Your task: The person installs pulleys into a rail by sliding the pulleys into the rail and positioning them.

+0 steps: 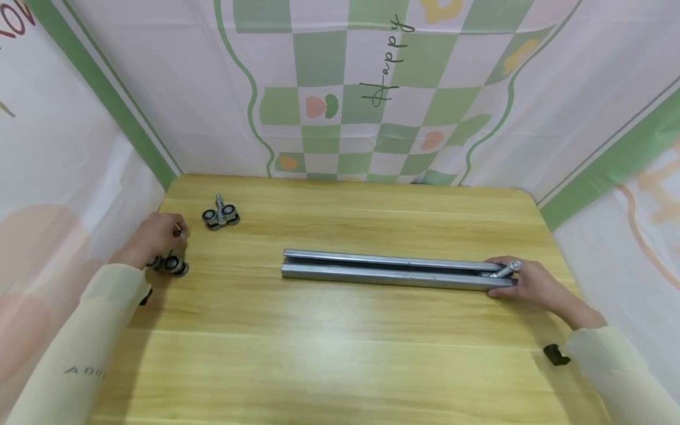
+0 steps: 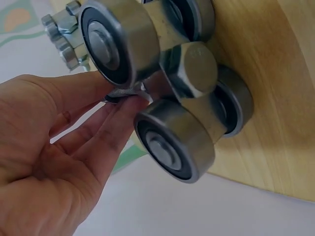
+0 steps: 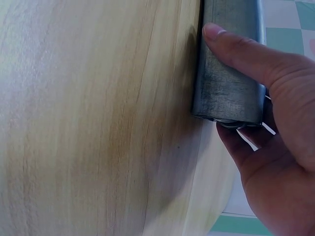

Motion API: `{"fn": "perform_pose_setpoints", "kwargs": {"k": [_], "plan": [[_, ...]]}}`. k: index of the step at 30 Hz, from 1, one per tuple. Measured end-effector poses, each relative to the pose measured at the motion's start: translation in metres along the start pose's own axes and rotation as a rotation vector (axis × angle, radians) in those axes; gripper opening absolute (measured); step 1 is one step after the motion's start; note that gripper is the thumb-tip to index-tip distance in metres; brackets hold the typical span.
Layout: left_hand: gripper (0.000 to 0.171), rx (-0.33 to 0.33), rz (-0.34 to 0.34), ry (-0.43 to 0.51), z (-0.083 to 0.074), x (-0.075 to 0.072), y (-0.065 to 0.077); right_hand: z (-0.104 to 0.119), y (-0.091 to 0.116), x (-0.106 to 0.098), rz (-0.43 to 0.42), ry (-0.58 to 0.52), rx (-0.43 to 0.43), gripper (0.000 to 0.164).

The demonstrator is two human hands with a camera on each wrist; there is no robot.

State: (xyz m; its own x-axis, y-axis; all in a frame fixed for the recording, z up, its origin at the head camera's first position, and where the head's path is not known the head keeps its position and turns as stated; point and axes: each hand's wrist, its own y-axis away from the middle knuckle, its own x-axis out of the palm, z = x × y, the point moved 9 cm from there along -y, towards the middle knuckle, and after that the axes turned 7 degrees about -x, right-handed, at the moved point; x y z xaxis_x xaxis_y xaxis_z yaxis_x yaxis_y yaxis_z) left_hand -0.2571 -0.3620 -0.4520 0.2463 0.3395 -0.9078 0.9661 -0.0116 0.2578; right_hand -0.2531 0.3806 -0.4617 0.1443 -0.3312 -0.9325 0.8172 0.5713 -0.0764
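At the table's left edge my left hand (image 1: 156, 235) pinches a roller trolley (image 1: 173, 265) by its stem. The left wrist view shows this trolley (image 2: 194, 69) close up, with its steel wheels, black bearing seals and hex bolt head; fingers hide part of the stem. A second roller trolley (image 1: 220, 216) stands nearby, stem up. My right hand (image 1: 536, 288) grips the right end of a slotted steel rail (image 1: 382, 275), thumb on the near side wall. A bolt stem (image 1: 507, 270) sticks up slanted from the slot at that end; whatever it joins inside is hidden.
The wooden table (image 1: 329, 354) has rounded far corners. A patterned cloth (image 1: 366, 88) hangs behind its far edge, and more cloth hangs at both sides. The rail lies lengthwise across the table's middle and right.
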Motion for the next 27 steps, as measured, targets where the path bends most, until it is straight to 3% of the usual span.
{"fn": "perform_pose_setpoints", "kwargs": {"k": [6,18,27], "plan": [[0.023,0.067,-0.111,0.013,-0.006,-0.010,0.013,0.000,0.000,0.002,0.013,0.023,0.011,0.066],[0.018,0.089,-0.335,0.109,-0.006,-0.024,0.045,-0.003,0.000,0.002,-0.017,0.015,-0.013,0.064],[0.021,0.046,-0.407,0.128,-0.005,-0.027,0.065,-0.002,-0.001,0.001,-0.015,0.016,-0.020,0.064]]}}
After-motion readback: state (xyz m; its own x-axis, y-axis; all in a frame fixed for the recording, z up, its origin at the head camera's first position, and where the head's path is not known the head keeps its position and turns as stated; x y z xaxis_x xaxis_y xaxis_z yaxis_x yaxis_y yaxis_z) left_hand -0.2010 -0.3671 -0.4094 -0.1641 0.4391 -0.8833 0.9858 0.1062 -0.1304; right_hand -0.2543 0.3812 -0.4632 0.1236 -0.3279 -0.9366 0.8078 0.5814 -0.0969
